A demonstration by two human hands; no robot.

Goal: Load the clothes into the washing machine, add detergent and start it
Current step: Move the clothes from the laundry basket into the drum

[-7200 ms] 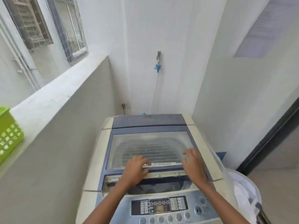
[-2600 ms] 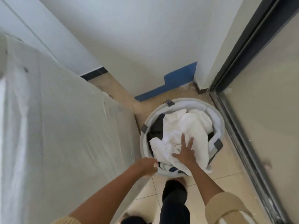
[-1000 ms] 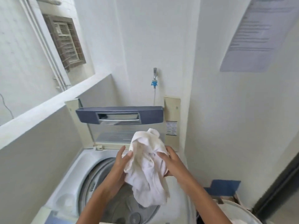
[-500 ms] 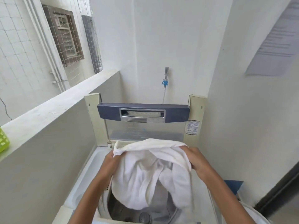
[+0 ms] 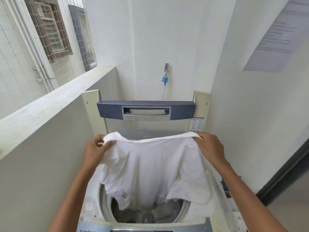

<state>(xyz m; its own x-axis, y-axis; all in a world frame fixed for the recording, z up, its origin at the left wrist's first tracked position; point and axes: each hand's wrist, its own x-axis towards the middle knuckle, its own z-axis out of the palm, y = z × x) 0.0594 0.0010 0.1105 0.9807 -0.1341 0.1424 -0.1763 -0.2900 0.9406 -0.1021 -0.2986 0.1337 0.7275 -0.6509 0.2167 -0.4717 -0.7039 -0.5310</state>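
A white shirt (image 5: 150, 166) hangs spread out over the open drum (image 5: 147, 216) of the top-loading washing machine (image 5: 90, 205). My left hand (image 5: 96, 150) grips its upper left edge and my right hand (image 5: 211, 148) grips its upper right edge. The shirt's lower hem dangles into the drum mouth. The machine's lid (image 5: 145, 110) stands folded upright at the back. Part of the control panel (image 5: 142, 229) shows at the bottom edge.
A waist-high concrete wall (image 5: 41, 114) runs close along the left of the machine. A water tap with a blue fitting (image 5: 165, 76) is on the back wall. A white wall stands to the right, with a dark door frame (image 5: 284, 173) beyond it.
The shirt was bunched between my hands a second ago; my hands have moved apart and spread it wide above the drum. The view has shifted slightly right and closer.
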